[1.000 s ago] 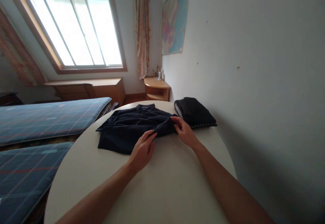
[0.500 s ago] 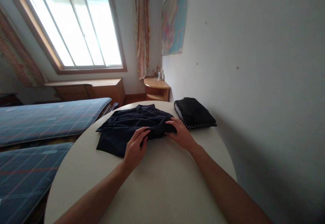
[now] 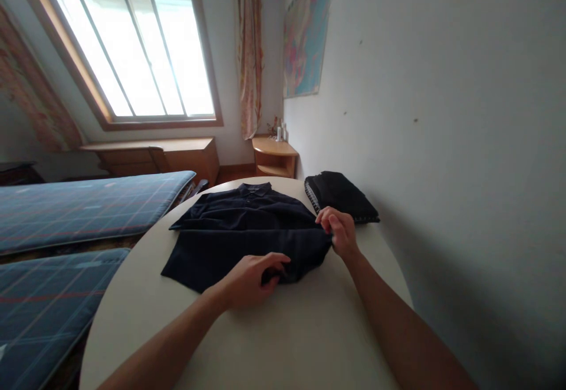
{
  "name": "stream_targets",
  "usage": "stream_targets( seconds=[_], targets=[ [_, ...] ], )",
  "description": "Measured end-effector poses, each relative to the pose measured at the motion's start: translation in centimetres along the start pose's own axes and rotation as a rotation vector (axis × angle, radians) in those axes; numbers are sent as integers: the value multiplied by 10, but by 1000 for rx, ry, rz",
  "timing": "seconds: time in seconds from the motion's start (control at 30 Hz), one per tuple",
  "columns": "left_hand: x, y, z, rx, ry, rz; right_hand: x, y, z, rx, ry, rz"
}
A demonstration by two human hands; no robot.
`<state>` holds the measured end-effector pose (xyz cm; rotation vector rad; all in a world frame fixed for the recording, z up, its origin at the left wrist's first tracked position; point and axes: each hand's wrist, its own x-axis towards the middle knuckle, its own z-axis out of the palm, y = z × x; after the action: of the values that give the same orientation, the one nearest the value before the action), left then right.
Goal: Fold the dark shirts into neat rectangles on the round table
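The shirt (image 3: 239, 254), bunched along its lower right side half a second ago, now lies spread wider, its hem nearer the table's (image 3: 300, 343) near edge. The right hand (image 3: 336, 232) has shifted toward the right edge, pinching the shirt's side; the left hand (image 3: 253, 279) has moved rightward and toward the near edge.

Shirt (image 3: 239, 248): plain dark navy. Clock directions from it: folded cloth (image 3: 345, 192) at 2, black, pale marks along edge. Table (image 3: 305, 337) at 5, off-white. Mattress (image 3: 88, 207) at 9, blue plaid, red and pale lines. Map (image 3: 305, 48) at 1, blue, pink, beige.
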<state>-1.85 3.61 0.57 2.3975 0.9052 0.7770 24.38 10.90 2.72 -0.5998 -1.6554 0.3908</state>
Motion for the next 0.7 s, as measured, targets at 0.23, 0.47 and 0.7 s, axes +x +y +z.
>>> stream_targets(
  seconds=[0.23, 0.47, 0.7],
  targets=[
    [2, 12, -9, -98, -207, -85, 1, 11, 0, -98, -206, 233],
    [-1, -4, 4, 372, -200, 103, -8, 18, 25, -300, -533, 234],
    [-16, 25, 38, 352, -259, -81, -16, 23, 31, -341, -721, 287]
  ],
)
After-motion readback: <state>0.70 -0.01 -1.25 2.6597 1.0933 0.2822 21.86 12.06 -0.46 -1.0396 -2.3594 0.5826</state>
